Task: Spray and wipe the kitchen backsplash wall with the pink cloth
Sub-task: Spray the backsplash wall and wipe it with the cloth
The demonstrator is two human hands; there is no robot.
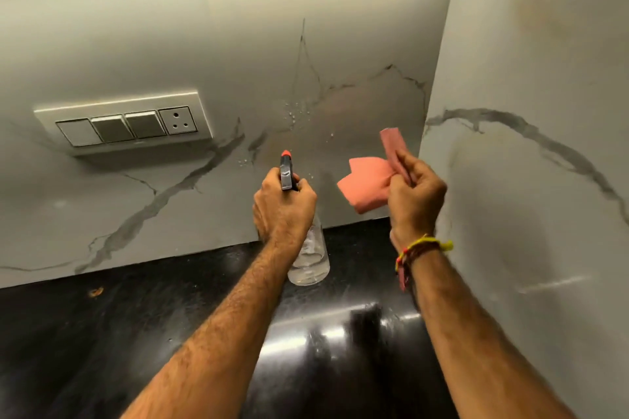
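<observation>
The left hand (284, 206) covered the neck and trigger of the spray bottle (309, 258), so only the nozzle tip and the clear lower body showed. Part of the pink cloth (366, 185) was lost inside the grip of the right hand (413, 196). Both forearms ran off the bottom edge. The black worktop (102, 333) was cut off at the left and bottom, its right part blurred by glare. The droplets on the backsplash wall (238, 54) were too small to count.
</observation>
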